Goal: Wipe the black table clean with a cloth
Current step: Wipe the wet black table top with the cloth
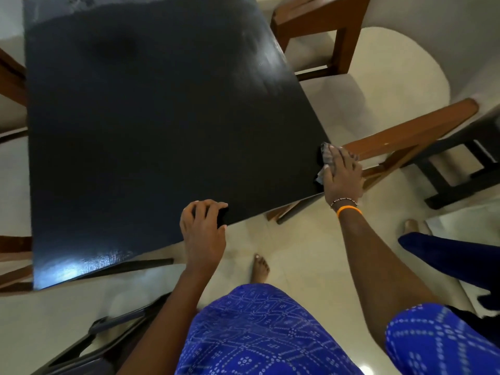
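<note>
The black table (pixel 151 125) fills the upper left of the head view, glossy, with faint smears near its far right edge. My right hand (pixel 342 175) presses a small grey cloth (pixel 326 155) flat onto the table's near right corner; most of the cloth is hidden under my palm. My left hand (pixel 203 226) grips the table's near edge, fingers curled over the top and thumb below.
Wooden chairs with pale cushions stand to the right (pixel 400 142) and far right (pixel 319 25) of the table, more wood at the left edge (pixel 10 85). A dark stool (pixel 465 169) sits at right. My bare foot (pixel 260 269) stands on pale tile below the table.
</note>
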A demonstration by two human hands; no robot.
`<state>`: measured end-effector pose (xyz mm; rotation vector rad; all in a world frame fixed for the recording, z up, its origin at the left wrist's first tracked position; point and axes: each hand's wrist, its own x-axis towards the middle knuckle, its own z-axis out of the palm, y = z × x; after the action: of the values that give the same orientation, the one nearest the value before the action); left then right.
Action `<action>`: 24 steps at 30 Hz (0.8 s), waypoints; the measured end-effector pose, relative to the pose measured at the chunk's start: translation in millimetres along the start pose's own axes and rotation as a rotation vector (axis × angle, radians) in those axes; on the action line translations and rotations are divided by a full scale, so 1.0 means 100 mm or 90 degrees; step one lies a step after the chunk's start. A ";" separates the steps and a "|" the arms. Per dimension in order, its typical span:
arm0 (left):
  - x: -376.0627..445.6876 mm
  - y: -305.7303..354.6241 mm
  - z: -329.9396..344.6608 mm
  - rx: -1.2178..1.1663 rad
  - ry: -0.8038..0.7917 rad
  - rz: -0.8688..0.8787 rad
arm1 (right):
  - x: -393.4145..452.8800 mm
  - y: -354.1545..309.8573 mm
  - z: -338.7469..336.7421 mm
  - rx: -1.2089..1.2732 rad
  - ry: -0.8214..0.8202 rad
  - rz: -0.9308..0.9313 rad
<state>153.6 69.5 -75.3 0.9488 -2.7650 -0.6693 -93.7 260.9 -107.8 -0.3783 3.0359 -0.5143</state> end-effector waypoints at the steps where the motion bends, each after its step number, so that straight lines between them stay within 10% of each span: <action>1: 0.00 0.03 0.02 0.003 -0.004 0.003 | -0.01 -0.01 0.04 0.022 0.018 0.034; 12: -0.18 -0.18 -0.11 -0.030 0.000 -0.008 | -0.22 -0.72 0.21 0.438 0.222 0.585; 24: -0.53 -1.13 -0.60 -0.063 0.120 -0.114 | -1.41 -2.13 0.56 0.437 0.078 0.561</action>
<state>273.9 1.3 -72.6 1.1820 -2.4810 -0.6957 96.8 82.4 -90.9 0.9685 2.4875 -1.3766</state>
